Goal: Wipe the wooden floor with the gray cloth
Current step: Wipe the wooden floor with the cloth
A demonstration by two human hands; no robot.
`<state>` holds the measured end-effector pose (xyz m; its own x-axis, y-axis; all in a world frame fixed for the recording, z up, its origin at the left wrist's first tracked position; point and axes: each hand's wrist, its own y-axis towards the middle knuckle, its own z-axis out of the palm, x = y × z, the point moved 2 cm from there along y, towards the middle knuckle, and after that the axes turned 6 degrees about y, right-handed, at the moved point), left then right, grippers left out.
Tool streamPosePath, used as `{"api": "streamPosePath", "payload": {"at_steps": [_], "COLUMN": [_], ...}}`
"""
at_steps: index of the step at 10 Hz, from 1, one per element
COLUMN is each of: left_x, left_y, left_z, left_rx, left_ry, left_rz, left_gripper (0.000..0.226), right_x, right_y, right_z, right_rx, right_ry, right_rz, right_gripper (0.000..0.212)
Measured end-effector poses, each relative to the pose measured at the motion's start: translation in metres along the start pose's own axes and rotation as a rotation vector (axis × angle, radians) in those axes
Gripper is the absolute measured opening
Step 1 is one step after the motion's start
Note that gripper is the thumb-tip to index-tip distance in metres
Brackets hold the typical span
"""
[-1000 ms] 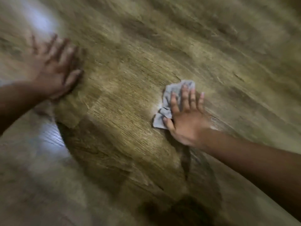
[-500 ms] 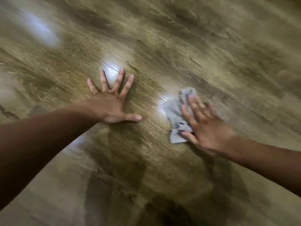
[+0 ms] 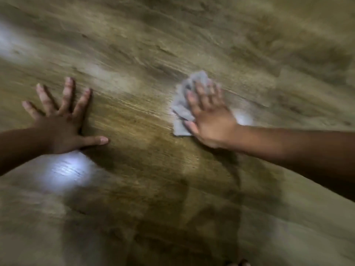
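Note:
The wooden floor fills the whole head view, brown with long grain lines. A crumpled gray cloth lies on it right of centre. My right hand presses flat on the cloth with straight fingers, covering its right half. My left hand rests flat on the bare floor at the left, fingers spread wide and thumb pointing right. The picture is blurred by motion.
A bright patch of reflected light shines on the floor just below my left hand. Dark shadows of my arms and body fall across the lower middle. Something skin-coloured peeks in at the bottom edge.
My right hand has slid the cloth a little to the right and farther away. My left hand stays spread on the floor and sits farther left in view as the camera shifted.

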<state>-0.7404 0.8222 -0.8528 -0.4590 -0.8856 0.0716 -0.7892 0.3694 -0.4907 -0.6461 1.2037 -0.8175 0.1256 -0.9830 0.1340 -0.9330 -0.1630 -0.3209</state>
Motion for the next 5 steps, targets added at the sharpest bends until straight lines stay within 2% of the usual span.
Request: {"api": "streamPosePath", "payload": {"at_steps": [1, 2, 3, 4, 5], "left_x": [0.006, 0.013, 0.015, -0.013, -0.049], "left_y": [0.008, 0.012, 0.018, 0.034, 0.058], "left_z": [0.004, 0.004, 0.0, -0.025, -0.048], "left_rx": [0.07, 0.068, -0.061, -0.101, -0.221], "left_ry": [0.015, -0.022, 0.09, 0.303, 0.46], "left_rz": [-0.067, -0.069, 0.08, 0.271, 0.57], "left_gripper": [0.141, 0.145, 0.155, 0.153, 0.175], "right_x": [0.089, 0.101, 0.01, -0.091, -0.209], "right_y": [0.092, 0.112, 0.058, -0.04, -0.191], "right_z": [-0.017, -0.027, -0.023, -0.008, 0.001], "right_rx": [-0.005, 0.046, -0.016, -0.026, 0.018], "right_ry": [0.099, 0.099, -0.007, -0.006, 0.015], "right_rz": [0.002, -0.077, -0.23, -0.073, 0.388], "right_gripper": [0.076, 0.074, 0.072, 0.072, 0.076]}}
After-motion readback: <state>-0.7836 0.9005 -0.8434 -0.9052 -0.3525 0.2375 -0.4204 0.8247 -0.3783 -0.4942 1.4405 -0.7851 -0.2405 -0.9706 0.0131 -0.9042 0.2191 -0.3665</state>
